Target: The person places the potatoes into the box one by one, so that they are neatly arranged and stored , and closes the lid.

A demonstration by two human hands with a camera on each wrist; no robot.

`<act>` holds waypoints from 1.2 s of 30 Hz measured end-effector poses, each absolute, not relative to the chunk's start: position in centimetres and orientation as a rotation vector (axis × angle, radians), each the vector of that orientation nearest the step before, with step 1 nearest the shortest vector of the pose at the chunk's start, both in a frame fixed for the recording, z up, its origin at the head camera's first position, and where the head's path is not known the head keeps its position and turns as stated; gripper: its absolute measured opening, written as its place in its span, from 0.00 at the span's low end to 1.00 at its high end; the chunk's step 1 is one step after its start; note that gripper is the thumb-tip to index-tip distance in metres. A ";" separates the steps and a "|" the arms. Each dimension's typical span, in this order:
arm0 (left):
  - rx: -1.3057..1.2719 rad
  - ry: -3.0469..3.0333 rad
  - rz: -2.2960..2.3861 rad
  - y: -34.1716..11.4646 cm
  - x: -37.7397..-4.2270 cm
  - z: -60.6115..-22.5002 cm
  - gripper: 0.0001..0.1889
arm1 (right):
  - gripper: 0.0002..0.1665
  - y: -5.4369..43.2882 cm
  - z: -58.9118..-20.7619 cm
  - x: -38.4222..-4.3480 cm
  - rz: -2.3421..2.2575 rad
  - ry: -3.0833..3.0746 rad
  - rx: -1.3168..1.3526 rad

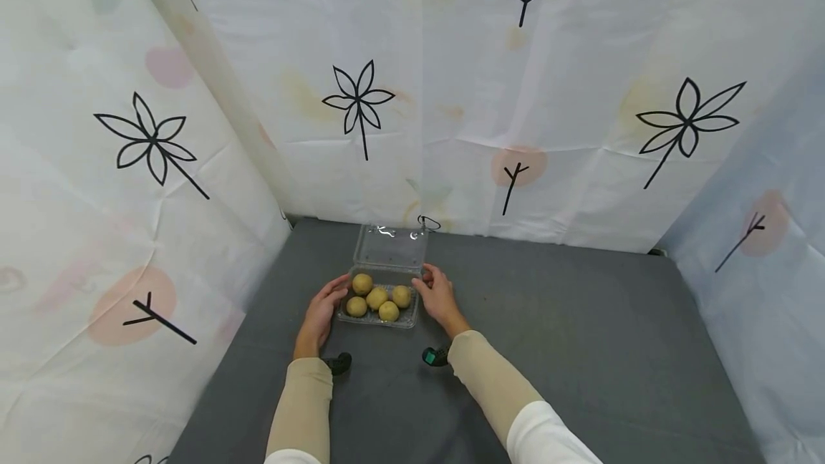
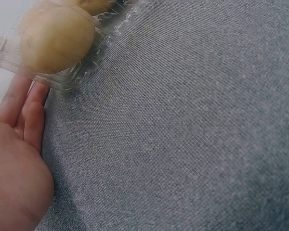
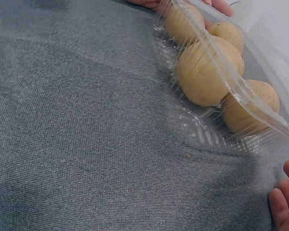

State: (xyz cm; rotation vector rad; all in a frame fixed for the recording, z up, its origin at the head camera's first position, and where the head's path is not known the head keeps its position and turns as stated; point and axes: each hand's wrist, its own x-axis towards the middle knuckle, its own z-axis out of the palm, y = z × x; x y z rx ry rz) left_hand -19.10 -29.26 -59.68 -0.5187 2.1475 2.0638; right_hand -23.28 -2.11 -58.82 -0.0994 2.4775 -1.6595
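A clear plastic clamshell box [image 1: 412, 322] lies on the table with its lid [image 1: 391, 247] raised at the back. Several round yellow potatoes [image 1: 377, 298] sit inside; one potato [image 2: 58, 38] shows close up in the left wrist view, and another potato [image 3: 209, 70] in the right wrist view. My left hand [image 1: 320, 312] lies along the box's left side, fingers extended against the wall. At the back right corner, my right hand [image 1: 441, 297] touches the rim near the hinge. Its lower fingers [image 3: 281, 204] are loosely bent and apart from the box.
A dark grey cloth [image 1: 567, 335] covers the table. Patterned white curtains [image 1: 567, 92] stand along the back and both sides, with the back one close behind the raised lid. Dark wrist devices [image 1: 435, 356] are worn under both forearms.
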 end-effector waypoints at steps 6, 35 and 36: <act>-0.520 2.154 2.045 -29.1 -18.9 -59.8 0.23 | 0.31 -2.0 -59.1 -23.3 -1.643 2.505 -0.120; -0.489 2.142 2.037 -29.7 -19.2 -60.1 0.23 | 0.29 -2.8 -58.3 -23.5 -1.512 2.795 -0.303; -0.489 2.143 2.038 -29.7 -19.2 -60.1 0.23 | 0.29 -2.9 -58.3 -23.5 -1.502 2.799 -0.304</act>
